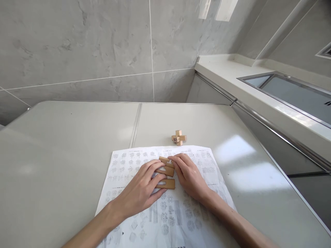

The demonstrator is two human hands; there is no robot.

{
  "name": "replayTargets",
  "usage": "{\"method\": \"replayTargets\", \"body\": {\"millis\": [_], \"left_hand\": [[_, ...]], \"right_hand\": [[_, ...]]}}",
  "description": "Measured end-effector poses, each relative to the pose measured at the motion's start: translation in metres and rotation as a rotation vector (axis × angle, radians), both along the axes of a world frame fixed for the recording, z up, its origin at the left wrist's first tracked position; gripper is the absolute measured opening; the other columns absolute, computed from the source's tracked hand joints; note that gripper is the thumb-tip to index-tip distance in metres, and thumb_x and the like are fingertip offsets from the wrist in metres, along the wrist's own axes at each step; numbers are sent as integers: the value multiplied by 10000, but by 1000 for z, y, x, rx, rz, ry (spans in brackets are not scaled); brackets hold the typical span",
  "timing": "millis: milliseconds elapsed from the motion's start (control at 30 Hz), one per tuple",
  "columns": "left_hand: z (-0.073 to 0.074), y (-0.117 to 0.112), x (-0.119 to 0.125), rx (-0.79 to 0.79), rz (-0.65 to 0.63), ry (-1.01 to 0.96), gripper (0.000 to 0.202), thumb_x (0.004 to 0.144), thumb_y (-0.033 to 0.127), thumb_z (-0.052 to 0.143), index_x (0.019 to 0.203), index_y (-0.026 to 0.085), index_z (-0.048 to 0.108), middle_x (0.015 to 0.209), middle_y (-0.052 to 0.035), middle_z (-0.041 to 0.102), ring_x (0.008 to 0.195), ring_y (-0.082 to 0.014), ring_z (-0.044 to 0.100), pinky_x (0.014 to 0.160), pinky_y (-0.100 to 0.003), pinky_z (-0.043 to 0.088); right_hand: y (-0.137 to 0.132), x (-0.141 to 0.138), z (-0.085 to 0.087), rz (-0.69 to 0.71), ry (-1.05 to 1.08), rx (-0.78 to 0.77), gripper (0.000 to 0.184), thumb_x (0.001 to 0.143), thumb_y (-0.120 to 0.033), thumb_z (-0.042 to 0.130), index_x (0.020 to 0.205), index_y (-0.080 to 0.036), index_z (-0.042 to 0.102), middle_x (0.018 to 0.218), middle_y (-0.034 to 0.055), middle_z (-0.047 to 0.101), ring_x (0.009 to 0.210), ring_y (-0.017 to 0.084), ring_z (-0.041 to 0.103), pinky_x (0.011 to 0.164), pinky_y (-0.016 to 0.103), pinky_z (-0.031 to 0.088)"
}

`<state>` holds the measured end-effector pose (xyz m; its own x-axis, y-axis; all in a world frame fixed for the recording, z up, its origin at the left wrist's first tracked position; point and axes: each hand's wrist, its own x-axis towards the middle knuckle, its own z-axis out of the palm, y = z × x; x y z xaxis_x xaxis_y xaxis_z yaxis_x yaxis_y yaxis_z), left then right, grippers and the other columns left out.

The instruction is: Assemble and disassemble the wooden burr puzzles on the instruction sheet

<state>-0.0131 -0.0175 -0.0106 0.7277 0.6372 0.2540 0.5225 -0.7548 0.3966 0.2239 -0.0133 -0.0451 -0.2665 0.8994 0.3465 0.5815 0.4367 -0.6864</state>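
Both forearms are bare and slant inward, the left forearm (94, 224) from the lower left, the right forearm (229, 220) from the lower right. The left hand (143, 184) is turned back up, its fingers (150, 167) bent and its thumb (156, 196) spread below them. The right hand (190, 174) also shows its back, fingers curled inward, tips near the left fingertips; its thumb is hidden.

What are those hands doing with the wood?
A person's left hand and right hand are handling flat, brown wooden slotted pieces over a white paper sheet printed with small diagrams. The left hand's fingers are around the nearest piece. Beyond the sheet, a pale wooden cross-shaped block sits on the glossy light-coloured table.
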Motion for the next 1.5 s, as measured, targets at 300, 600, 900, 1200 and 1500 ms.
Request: {"method": "replayTargets", "body": {"millis": [300, 600, 900, 1200, 1500], "left_hand": [[-2, 0, 0, -39, 9, -30, 406, 1048, 292, 680, 1415, 197, 534, 1593, -163, 539, 1530, -335, 479, 1207, -550, 554], [-1, 0, 0, -72, 39, -54, 583, 1037, 309, 695, 1564, 269, 451, 1666, -142, 500, 1556, -356, 485, 1193, -597, 561], [-2, 1, -1, -21, 27, 55, 697, 1083, 391, 627, 1696, 258, 325, 1722, -117, 451, 1620, -335, 392, 1252, -587, 496], [-6, 4, 0, 49, 32, 96, 739, 1113, 432, 560, 1744, 275, 209, 1751, -105, 393, 1622, -330, 382, 1264, -577, 475], [-14, 10, -5, 65, 201, 99, 740, 1118, 428, 551, 1745, 256, 199, 1737, -117, 427, 1619, -338, 388, 1263, -587, 462]], "right_hand": [[-1, -1, -1, 10, -42, 15, 350, 1123, -146, 439, 1354, -273, 669, 1153, 113, 672, 1052, 288, 643, 901, 489, 619], [-1, -2, 2, 14, -43, 27, 365, 1128, -157, 440, 1369, -285, 682, 1157, 120, 649, 1059, 295, 632, 867, 482, 623], [-1, -3, 4, 21, -36, 23, 327, 1133, -161, 440, 1339, -265, 671, 1159, 121, 653, 1064, 292, 621, 883, 489, 610], [-1, -2, 2, 5, -25, 30, 307, 1132, -169, 446, 1375, -269, 605, 1205, 123, 669, 1111, 297, 640, 946, 501, 614], [-2, -1, -2, -11, -11, 51, 429, 1111, -160, 472, 1521, -286, 460, 1475, 151, 582, 1396, 319, 566, 1149, 584, 549]]}}
